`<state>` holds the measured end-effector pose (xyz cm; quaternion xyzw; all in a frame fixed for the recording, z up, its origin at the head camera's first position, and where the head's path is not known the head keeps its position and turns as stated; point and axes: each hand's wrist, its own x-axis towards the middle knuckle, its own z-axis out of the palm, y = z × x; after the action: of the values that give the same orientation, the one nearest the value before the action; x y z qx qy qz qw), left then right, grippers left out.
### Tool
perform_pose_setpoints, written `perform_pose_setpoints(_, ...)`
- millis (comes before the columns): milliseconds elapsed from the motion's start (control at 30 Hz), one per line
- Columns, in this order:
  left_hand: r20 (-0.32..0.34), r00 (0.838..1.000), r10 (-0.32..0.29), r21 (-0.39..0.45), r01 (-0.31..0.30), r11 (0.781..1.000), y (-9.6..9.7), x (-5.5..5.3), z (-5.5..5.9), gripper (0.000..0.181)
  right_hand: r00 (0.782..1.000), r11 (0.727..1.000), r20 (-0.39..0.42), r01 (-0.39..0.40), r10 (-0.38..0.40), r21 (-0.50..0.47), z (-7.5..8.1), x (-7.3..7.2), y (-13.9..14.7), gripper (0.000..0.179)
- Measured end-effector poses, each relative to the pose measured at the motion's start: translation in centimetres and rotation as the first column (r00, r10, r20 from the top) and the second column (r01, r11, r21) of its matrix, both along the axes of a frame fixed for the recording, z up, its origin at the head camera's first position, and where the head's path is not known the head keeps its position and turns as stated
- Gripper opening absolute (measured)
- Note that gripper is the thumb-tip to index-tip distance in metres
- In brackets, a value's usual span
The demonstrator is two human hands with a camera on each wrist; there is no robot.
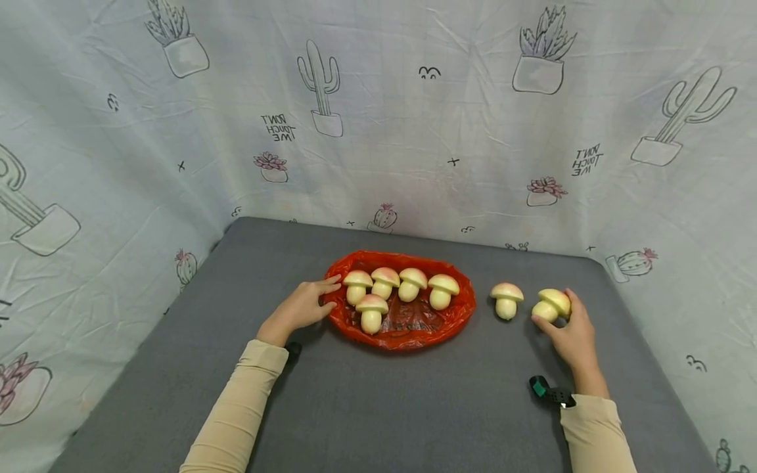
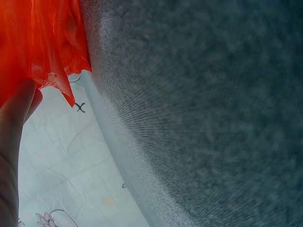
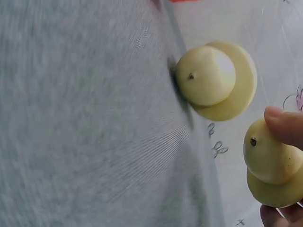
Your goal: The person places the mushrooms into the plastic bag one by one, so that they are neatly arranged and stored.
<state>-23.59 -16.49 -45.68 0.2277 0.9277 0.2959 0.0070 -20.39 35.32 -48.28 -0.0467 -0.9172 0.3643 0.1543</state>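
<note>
My right hand (image 1: 573, 335) grips a toy mushroom (image 1: 551, 305) between thumb and fingers, at the right of the table. In the right wrist view, the pale yellow stem of this held mushroom (image 3: 270, 156) faces the camera with a dark spot on its end. To its left stands another toy mushroom (image 1: 506, 300) with a pink-tinged cap. The fingers of my left hand (image 1: 301, 305) touch the left edge of a red plastic bag (image 1: 408, 341), thumb and forefinger apart. Several similar mushrooms (image 1: 371, 314) sit inside the opened bag, mostly towards its left and back.
A grey cloth-like surface (image 1: 408, 407) covers the table. Behind and at both sides hangs a white curtain (image 1: 402, 131) printed with cacti and potted plants. A dark strap with a small device (image 1: 550, 392) is at the right wrist.
</note>
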Motion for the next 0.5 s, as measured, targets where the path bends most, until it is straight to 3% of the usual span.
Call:
perform_pose_setpoints(200, -0.002, 1.000, -0.001, 0.002, 0.001, 1.000, 0.0, 0.0, 0.1, 0.048, 0.996, 0.998, -0.075, -0.041, 0.044, 0.041, 1.6, 1.0, -1.4, 0.091)
perform_pose_setpoints(500, -0.011, 1.000, -0.010, 0.008, 0.011, 1.000, -0.1, 0.0, -0.2, 0.047, 0.973, 0.982, -0.136, -0.182, 0.187, 0.051, 2.9, 1.7, -4.8, 0.090)
